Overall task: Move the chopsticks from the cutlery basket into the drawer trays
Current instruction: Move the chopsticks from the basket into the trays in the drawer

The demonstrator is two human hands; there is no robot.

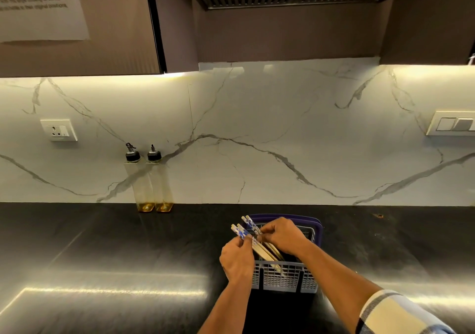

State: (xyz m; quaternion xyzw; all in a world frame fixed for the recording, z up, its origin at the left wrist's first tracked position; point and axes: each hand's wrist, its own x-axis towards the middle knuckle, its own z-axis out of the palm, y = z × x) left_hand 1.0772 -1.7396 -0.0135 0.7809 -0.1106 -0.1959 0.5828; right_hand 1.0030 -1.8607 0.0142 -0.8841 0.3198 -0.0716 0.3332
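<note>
A grey mesh cutlery basket (284,278) with a purple handle stands on the dark counter, low and right of centre. Several wooden chopsticks (266,251) with blue-and-white patterned tops lean out of it toward the upper left. My left hand (236,259) grips one pair near its patterned tops at the basket's left side. My right hand (282,236) reaches over the basket and pinches another pair just below its tops. The chopsticks' lower ends are hidden inside the basket. No drawer or tray is in view.
Two tall oil bottles (151,179) stand against the marble backsplash to the left. A wall socket (59,130) sits far left and a switch plate (452,123) far right. The glossy black counter (102,269) stretches across the frame.
</note>
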